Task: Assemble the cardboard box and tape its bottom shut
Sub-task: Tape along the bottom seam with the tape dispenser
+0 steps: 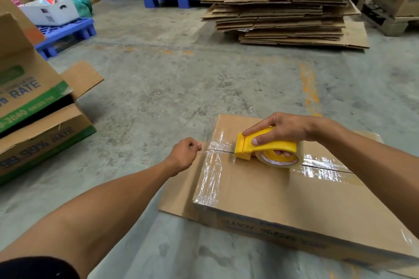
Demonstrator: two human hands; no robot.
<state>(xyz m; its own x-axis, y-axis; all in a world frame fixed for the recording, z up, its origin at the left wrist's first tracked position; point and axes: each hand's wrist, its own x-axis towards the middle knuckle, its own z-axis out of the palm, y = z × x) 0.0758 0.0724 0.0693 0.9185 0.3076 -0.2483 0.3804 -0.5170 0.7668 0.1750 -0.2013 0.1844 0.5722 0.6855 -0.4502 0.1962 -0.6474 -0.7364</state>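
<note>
A brown cardboard box [267, 190] lies upside down on the concrete floor, its bottom flaps closed. Clear tape runs along the centre seam and across the left edge. My right hand [283, 131] grips a yellow tape dispenser [263, 146] holding a roll of clear tape, its front end pressed on the seam near the box's left end. My left hand [184, 155], fingers curled, pinches the tape end at the left edge of the box. A lower flap sticks out flat on the floor beside that hand.
A tall pile of flattened cartons [290, 4] stands at the back right. Two assembled boxes with green print [29, 106] are stacked at the left. Blue pallets [68, 34] carry bins and cartons further back. Bare concrete floor lies between.
</note>
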